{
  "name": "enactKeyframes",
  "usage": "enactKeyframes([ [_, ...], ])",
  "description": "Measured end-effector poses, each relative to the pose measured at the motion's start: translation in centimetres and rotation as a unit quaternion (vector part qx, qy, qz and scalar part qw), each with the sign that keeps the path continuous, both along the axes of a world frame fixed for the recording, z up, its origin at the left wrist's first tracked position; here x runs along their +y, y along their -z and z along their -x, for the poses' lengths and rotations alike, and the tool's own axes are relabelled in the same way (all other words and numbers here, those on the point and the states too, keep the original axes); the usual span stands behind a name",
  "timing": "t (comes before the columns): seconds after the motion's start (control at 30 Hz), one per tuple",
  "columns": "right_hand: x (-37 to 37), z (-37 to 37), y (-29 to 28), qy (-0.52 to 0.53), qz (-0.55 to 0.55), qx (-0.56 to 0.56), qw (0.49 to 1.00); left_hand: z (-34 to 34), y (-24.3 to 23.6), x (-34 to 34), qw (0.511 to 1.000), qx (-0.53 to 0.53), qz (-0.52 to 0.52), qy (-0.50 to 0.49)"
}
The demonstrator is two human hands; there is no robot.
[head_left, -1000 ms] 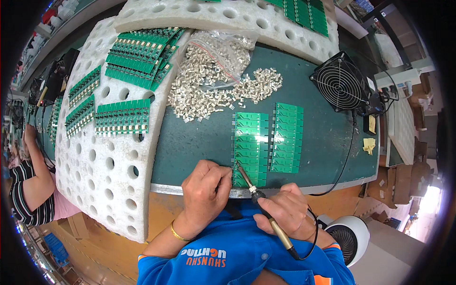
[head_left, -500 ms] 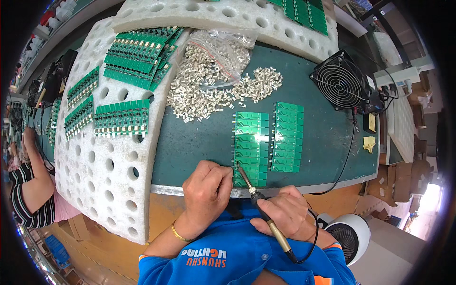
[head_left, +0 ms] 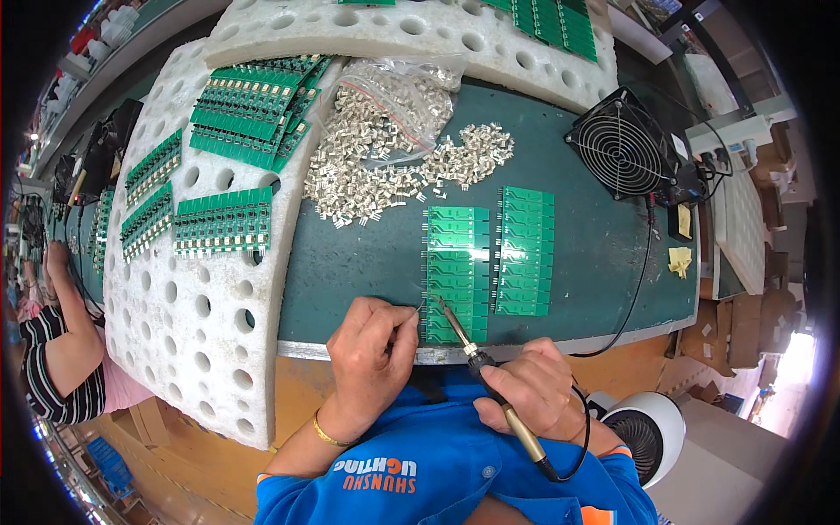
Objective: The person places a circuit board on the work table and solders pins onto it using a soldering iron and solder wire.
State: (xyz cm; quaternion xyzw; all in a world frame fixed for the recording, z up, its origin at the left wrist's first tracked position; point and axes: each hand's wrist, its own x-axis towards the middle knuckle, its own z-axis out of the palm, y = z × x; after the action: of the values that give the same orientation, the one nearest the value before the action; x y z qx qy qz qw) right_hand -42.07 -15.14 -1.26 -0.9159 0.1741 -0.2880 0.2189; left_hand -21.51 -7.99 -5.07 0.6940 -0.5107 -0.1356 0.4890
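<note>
Right hand (head_left: 535,389) clasps a soldering iron (head_left: 523,432), seemingly to steady its tip at the green panel (head_left: 459,262), while left hand (head_left: 369,354) curls closed beside it (contents hidden from me).

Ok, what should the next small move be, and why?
Probably ease the soldering iron in the right hand slightly toward the pinned edge of the green panel beside the left hand: its tip appears just inside that edge, and the left fingertips are pinched close by.
</note>
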Motion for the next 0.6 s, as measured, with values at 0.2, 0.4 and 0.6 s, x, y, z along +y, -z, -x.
enactKeyframes([
  [0.2,-0.37,0.1,0.25,0.003,-0.01,-0.031,0.999,-0.02,-0.37,0.28,1.0,0.009,0.001,0.0],
  [0.4,-0.43,0.15,0.47,0.018,-0.05,-0.08,0.995,0.1,-0.58,0.58,1.0,0.008,-0.003,-0.004],
  [0.6,-0.35,0.28,0.39,0.037,-0.08,-0.099,0.991,0.09,-0.57,0.85,1.0,-0.011,-0.012,0.002],
])
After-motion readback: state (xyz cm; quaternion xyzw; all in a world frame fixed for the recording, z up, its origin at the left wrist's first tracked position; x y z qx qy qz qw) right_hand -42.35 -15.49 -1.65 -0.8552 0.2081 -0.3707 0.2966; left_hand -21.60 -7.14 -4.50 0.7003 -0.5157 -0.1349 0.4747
